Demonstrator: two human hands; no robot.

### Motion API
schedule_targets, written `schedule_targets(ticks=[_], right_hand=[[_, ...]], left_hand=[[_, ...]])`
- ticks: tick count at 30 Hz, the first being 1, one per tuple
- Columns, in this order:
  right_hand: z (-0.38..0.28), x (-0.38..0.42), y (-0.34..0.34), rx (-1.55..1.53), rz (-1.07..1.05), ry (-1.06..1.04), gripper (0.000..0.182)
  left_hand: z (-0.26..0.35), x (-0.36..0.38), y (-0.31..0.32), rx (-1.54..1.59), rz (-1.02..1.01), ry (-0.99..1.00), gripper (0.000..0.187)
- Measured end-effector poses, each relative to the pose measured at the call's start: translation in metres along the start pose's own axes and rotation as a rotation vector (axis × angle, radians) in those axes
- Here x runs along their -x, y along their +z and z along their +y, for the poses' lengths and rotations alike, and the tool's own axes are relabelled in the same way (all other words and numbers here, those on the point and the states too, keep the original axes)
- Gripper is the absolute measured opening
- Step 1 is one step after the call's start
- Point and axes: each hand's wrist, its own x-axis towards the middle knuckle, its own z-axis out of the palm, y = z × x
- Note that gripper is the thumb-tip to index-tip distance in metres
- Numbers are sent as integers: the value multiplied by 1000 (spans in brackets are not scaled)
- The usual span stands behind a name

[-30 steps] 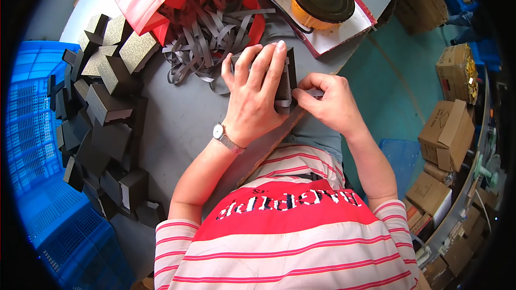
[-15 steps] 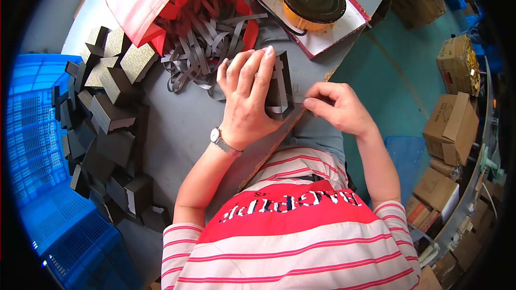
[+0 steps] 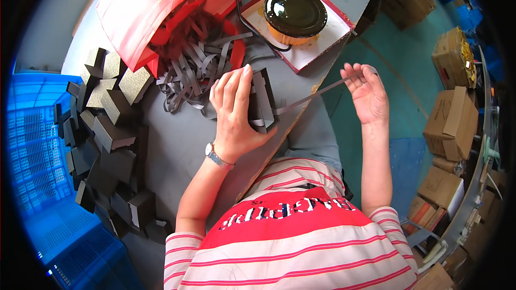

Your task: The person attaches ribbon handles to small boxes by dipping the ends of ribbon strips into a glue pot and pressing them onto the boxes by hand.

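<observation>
A small dark box [image 3: 269, 87], seemingly open-topped with pale grey strip along its inner edges, stands tilted on the table near its front edge. My left hand [image 3: 232, 115] grips it from the left, fingers along the far side and thumb at the near corner. From the box a narrow grey strip [image 3: 312, 97] runs taut up to the right. Its other end is pinched in my right hand [image 3: 370, 96], raised beyond the table edge with the palm turned up. Left of the box, a tangle of loose grey strips [image 3: 196, 70] spills from a red bag [image 3: 161, 8].
Many dark boxes [image 3: 115, 150] are piled at the left beside blue plastic crates [image 3: 37, 145]. A round black-topped pot [image 3: 295, 13] with a cord sits in a shallow red-edged tray [image 3: 338, 19]. Cardboard cartons [image 3: 449, 123] line the right side. The grey table [image 3: 177, 150] has a worn edge.
My right hand has moved up and right, away from the box, drawing the strip out into a long straight line. My left hand keeps its hold on the box.
</observation>
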Motion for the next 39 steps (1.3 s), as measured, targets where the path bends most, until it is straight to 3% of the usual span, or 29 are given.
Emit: schedule_targets(ticks=[3,5,9,13,23,39], right_hand=[[9,-18,11,-348,72,71,9],[8,-33,7,-411,-58,205,9],[8,-36,43,111,-22,32,14],[4,-43,62,462,-15,11,14],[4,-65,77,621,-22,108,17],[5,-62,85,809,73,63,22]], left_hand=[[1,-1,1,-15,-15,6,109],[2,-3,0,-17,-18,5,109],[3,-5,3,-12,-31,-11,111],[7,-10,7,-8,-51,-7,109],[11,-14,12,10,-93,-14,108],[11,-11,13,-15,-83,-1,105]])
